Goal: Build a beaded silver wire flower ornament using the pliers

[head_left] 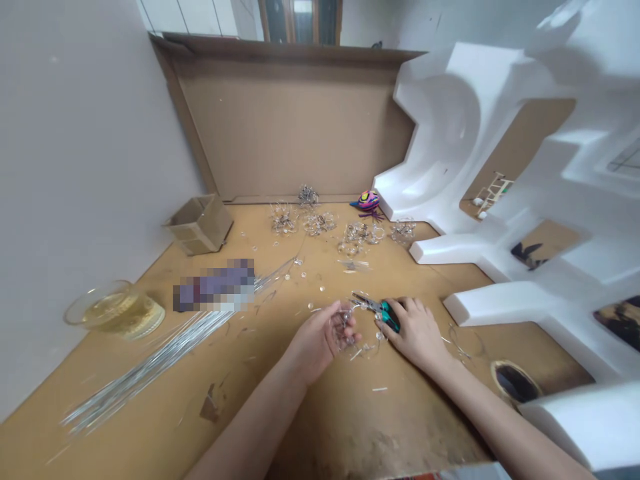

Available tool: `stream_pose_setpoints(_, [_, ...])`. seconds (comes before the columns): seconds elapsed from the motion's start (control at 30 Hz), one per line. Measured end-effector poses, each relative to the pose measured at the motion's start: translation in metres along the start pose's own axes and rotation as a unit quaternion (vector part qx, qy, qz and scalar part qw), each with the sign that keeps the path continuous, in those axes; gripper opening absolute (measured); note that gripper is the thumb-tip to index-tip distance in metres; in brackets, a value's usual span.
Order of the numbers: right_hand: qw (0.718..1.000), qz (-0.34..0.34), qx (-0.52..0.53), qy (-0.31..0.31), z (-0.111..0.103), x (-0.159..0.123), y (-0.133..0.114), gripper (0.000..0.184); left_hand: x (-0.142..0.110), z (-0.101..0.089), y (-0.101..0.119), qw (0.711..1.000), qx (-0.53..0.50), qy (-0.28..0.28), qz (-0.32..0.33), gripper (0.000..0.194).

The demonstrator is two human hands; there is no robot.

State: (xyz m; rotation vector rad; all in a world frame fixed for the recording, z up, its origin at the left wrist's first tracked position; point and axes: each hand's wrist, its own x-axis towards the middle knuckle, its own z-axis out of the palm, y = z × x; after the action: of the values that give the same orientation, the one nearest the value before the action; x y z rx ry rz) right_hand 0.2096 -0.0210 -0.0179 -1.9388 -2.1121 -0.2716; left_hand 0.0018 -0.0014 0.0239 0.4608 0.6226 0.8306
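My left hand (327, 333) has its fingers curled round a bent wire with transparent beads (346, 317). To the right of it, my right hand (414, 328) grips the green handles of a pair of pliers (389, 316), whose metal jaws point left toward the wire. The pliers lie low over the tabletop. Loose beads (379, 335) and short wire bits (380, 389) are scattered around both hands. Farther back stand several tangled wire-and-bead clusters (320, 223). My left fingers partly hide the beaded wire.
A bundle of straight wires (165, 363) lies at left, beside a glass bowl (115, 310) and a blurred purple item (215, 283). A small cardboard box (200, 223) stands behind. White foam packing (480, 250) borders the right side; a cardboard wall (295, 127) closes the back.
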Motion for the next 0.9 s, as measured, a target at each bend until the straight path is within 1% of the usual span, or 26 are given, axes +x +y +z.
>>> stream_pose_setpoints(0.1, [1.000,-0.022,0.007,0.012,-0.001,0.000,-0.001,0.040,0.000,-0.002,0.002,0.999,-0.035,-0.023,-0.027,0.022])
stream_pose_setpoints(0.23, [0.999,-0.025,0.030,0.011,-0.002,0.002,0.000,0.039,-0.001,-0.004,0.003,0.998,-0.040,-0.048,-0.027,0.017])
stream_pose_setpoints(0.27, [0.998,-0.025,0.049,0.003,-0.004,0.003,0.002,0.039,-0.001,-0.004,0.003,0.998,-0.041,-0.047,-0.028,0.017])
stream_pose_setpoints(0.33, [0.992,-0.029,0.120,-0.012,-0.012,0.002,0.005,0.042,-0.001,-0.003,0.003,0.998,-0.048,-0.038,-0.031,0.018])
stream_pose_setpoints(0.4, [0.976,-0.039,0.214,-0.014,-0.026,0.001,0.005,0.050,0.000,-0.003,0.004,0.997,-0.058,-0.027,-0.037,0.020])
stream_pose_setpoints(0.43, [0.966,-0.044,0.253,-0.014,-0.035,-0.001,0.003,0.057,0.000,-0.004,0.004,0.997,-0.063,-0.022,-0.039,0.021])
stream_pose_setpoints(0.47, [0.960,-0.063,0.274,-0.010,-0.043,-0.002,0.000,0.068,0.001,-0.004,0.004,0.997,-0.067,-0.018,-0.041,0.021])
stream_pose_setpoints(0.53, [0.959,-0.119,0.256,-0.013,-0.056,-0.004,-0.012,0.090,0.002,-0.005,0.003,0.997,-0.070,-0.014,-0.042,0.021])
stream_pose_setpoints(0.57, [0.961,-0.144,0.234,-0.011,-0.060,-0.004,-0.020,0.095,0.003,-0.005,0.003,0.997,-0.070,-0.012,-0.039,0.021])
stream_pose_setpoints(0.6, [0.961,-0.178,0.212,-0.001,-0.062,-0.003,-0.028,0.096,0.003,-0.006,0.002,0.997,-0.072,-0.011,-0.036,0.021])
stream_pose_setpoints(0.7, [0.959,-0.217,0.179,0.017,-0.059,0.004,-0.048,0.089,0.004,-0.006,0.000,0.996,-0.081,-0.010,-0.032,0.017])
stream_pose_setpoints(0.8, [0.954,-0.219,0.206,0.023,-0.057,0.013,-0.057,0.086,0.005,-0.008,-0.001,0.996,-0.083,-0.012,-0.033,0.015])
stream_pose_setpoints(0.9, [0.948,-0.217,0.230,0.019,-0.062,0.019,-0.058,0.072,0.006,-0.009,-0.001,0.998,-0.060,-0.015,-0.027,0.016])
